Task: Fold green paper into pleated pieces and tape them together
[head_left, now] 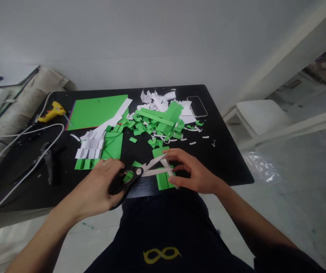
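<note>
Left hand [102, 185] curls closed; right hand [195, 173] angles leftward, loosely bent.

On the bench [222, 155], left to right, lie glue gun [52, 112], sheets [96, 112] and scraps [161, 123]. Scissors [139, 171] are before the scraps, a stool [265, 115] right of the bench.

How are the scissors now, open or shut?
Open: the scissors in the left hand have their two blades spread apart, with a visible gap between the tips.

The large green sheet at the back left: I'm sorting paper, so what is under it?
Under the green sheet, a purple edge peeks out on the left and a red edge along the front. Whatever else lies beneath is covered and can't be seen.
</note>
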Action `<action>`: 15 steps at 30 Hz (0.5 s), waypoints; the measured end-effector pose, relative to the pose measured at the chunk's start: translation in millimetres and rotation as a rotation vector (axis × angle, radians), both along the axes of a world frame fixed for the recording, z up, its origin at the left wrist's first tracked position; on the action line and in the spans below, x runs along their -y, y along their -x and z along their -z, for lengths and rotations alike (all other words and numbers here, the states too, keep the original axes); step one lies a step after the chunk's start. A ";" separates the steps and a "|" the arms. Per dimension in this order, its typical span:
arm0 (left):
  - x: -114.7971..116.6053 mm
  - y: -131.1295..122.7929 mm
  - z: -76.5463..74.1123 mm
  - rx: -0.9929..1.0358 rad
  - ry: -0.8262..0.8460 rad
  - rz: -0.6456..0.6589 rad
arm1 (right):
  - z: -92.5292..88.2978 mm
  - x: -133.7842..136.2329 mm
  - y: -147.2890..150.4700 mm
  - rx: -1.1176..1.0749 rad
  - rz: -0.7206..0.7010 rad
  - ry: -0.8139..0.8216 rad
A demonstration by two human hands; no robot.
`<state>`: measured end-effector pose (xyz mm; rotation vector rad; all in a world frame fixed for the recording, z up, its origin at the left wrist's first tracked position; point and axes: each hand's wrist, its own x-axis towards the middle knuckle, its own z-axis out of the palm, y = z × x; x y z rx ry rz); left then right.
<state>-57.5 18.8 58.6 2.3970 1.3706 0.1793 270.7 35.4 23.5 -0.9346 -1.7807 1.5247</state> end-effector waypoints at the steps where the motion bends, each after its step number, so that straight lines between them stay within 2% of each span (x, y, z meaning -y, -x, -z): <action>1: -0.6 0.0 0.8 -0.003 -0.012 0.000 | -0.2 0.3 0.3 -0.002 -0.004 0.013; 10: -5.7 5.3 8.3 -0.033 -0.078 -0.031 | -3.5 0.6 2.3 -0.035 -0.070 0.137; 15: -7.8 8.8 8.1 -0.023 -0.011 0.010 | -2.5 0.6 3.9 -0.114 -0.084 0.213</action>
